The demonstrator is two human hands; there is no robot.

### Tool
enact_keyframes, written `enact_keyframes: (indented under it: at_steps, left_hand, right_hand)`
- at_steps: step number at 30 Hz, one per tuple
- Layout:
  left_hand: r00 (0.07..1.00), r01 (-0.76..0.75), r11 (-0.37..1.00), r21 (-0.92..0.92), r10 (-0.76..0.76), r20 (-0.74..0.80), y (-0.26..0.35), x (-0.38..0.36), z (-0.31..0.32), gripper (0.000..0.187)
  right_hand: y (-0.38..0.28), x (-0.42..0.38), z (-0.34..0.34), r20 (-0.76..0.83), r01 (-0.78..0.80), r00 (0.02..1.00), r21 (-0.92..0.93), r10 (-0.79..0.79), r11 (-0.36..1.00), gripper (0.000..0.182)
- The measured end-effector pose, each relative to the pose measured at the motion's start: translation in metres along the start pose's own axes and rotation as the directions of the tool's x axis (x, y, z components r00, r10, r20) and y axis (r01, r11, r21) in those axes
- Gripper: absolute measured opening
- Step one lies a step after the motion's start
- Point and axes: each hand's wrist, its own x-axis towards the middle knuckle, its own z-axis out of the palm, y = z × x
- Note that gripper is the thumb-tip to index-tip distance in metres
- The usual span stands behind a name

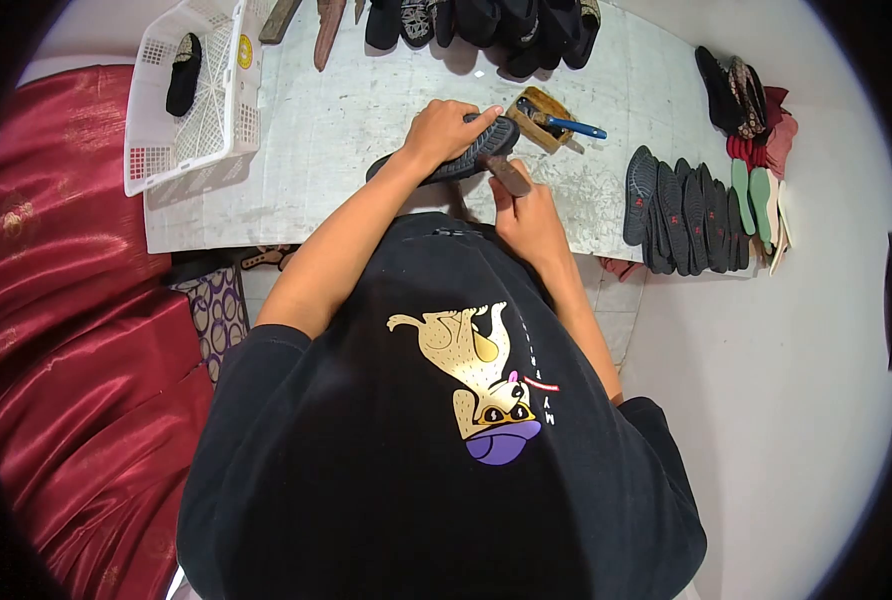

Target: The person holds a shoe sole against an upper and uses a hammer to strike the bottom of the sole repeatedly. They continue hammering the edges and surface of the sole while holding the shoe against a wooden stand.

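A black shoe (453, 166) lies sole up on the worn white table (316, 120), close to its front edge. My left hand (446, 130) is closed on the shoe from its far side, the thumb pointing right along the sole. In my right hand (528, 212) is a brown wooden tool (507, 175), its far end at the right end of the sole. Just beyond the shoe sits a small wooden box (528, 132) with a blue-handled tool (578, 128) lying across it.
A white plastic basket (243, 110) holding one black shoe (183, 75) stands at the left. Black shoes (481, 18) line the far edge beside wooden pieces (328, 30). Black soles (672, 212) and green insoles (759, 200) lie at the right. Red cloth (76, 300) hangs at the left.
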Motion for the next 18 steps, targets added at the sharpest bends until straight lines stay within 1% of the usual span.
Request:
enact_keyframes:
  at_steps: [1, 2, 3, 4, 5, 6, 7, 8, 9, 10, 11, 12, 13, 14, 15, 16, 17, 18]
  left_hand:
    - [1.0, -0.008, 1.0, 0.001, 0.008, -0.005, -0.001, 0.001, 0.0, 0.072]
    - [0.999, -0.036, 0.999, 0.021, 0.036, -0.004, -0.002, 0.002, 0.0, 0.065]
    - [0.998, -0.062, 0.997, 0.042, 0.062, 0.004, -0.006, 0.001, 0.003, 0.059]
    - [0.978, -0.207, 0.965, 0.159, 0.206, 0.026, -0.02, 0.006, 0.011, 0.041]
    - [0.977, -0.214, 0.964, 0.159, 0.213, 0.027, -0.032, 0.01, 0.019, 0.041]
    - [0.98, -0.197, 0.965, 0.171, 0.191, 0.053, -0.03, 0.01, 0.018, 0.035]
    - [0.982, -0.181, 0.967, 0.182, 0.168, 0.08, -0.029, 0.009, 0.018, 0.031]
    - [0.981, -0.187, 0.966, 0.178, 0.175, 0.081, -0.027, 0.009, 0.019, 0.031]
    - [0.988, -0.155, 0.982, 0.106, 0.151, 0.04, -0.025, 0.009, 0.018, 0.047]
    - [0.993, -0.119, 0.992, 0.032, 0.119, 0.004, -0.024, 0.007, 0.017, 0.071]
    - [0.993, -0.119, 0.992, 0.027, 0.119, 0.005, -0.023, 0.006, 0.016, 0.071]
    - [0.993, -0.115, 0.993, 0.021, 0.115, 0.0, -0.021, 0.005, 0.014, 0.071]
    - [0.994, -0.112, 0.994, 0.016, 0.112, -0.006, -0.018, 0.005, 0.013, 0.071]
    - [0.993, -0.116, 0.993, 0.013, 0.116, -0.005, -0.015, 0.005, 0.011, 0.071]
    - [0.999, -0.051, 0.999, 0.006, 0.05, 0.019, -0.004, 0.001, 0.002, 0.071]
    - [0.999, 0.02, 1.0, 0.0, -0.02, 0.037, 0.001, 0.0, -0.002, 0.071]
    - [0.999, 0.027, 1.0, -0.003, -0.027, 0.031, 0.001, -0.001, -0.003, 0.071]
    - [0.999, 0.028, 1.0, -0.014, -0.028, 0.032, 0.001, -0.002, -0.003, 0.071]
  right_hand:
    - [0.0, 0.001, 0.001, 0.021, 0.011, 1.0, -0.042, -0.01, 0.999, 0.015]
    - [-0.001, 0.001, 0.0, 0.015, -0.02, 1.0, -0.081, 0.021, 0.996, 0.017]
    - [-0.007, 0.004, 0.001, 0.011, -0.019, 1.0, -0.081, 0.02, 0.997, 0.017]
    - [-0.014, 0.007, 0.001, -0.055, -0.01, 0.998, -0.006, 0.01, 1.0, 0.018]
    - [-0.02, 0.009, -0.001, -0.121, 0.004, 0.993, 0.066, 0.004, 0.998, 0.02]
    - [-0.021, 0.012, -0.005, -0.128, 0.004, 0.992, 0.063, 0.004, 0.998, 0.02]
    - [-0.02, 0.016, -0.01, -0.087, -0.057, 0.994, 0.025, 0.059, 0.998, 0.021]
    - [-0.018, 0.021, -0.013, -0.048, -0.115, 0.992, -0.018, 0.114, 0.993, 0.022]
    - [-0.013, 0.025, -0.011, -0.05, -0.114, 0.992, -0.023, 0.113, 0.993, 0.022]
    - [-0.005, 0.027, -0.006, -0.153, -0.1, 0.982, 0.059, 0.108, 0.993, 0.022]
    - [0.002, 0.028, -0.002, -0.256, -0.079, 0.96, 0.138, 0.112, 0.987, 0.021]
    - [0.001, 0.031, 0.003, -0.354, 0.014, 0.935, 0.125, 0.031, 0.992, 0.021]
    - [0.001, 0.031, 0.001, -0.357, 0.012, 0.934, 0.12, 0.032, 0.993, 0.021]
    - [0.0, 0.031, -0.001, -0.275, -0.031, 0.96, 0.061, 0.047, 0.998, 0.021]
    - [-0.004, 0.03, -0.004, -0.191, -0.069, 0.979, 0.0, 0.067, 0.998, 0.021]
    - [-0.011, 0.028, -0.008, -0.187, -0.033, 0.982, -0.017, 0.029, 0.999, 0.02]
    - [-0.015, 0.024, -0.006, -0.177, -0.029, 0.984, -0.019, 0.025, 0.999, 0.02]
    - [-0.02, 0.018, -0.002, -0.24, -0.018, 0.97, 0.041, 0.027, 0.999, 0.02]
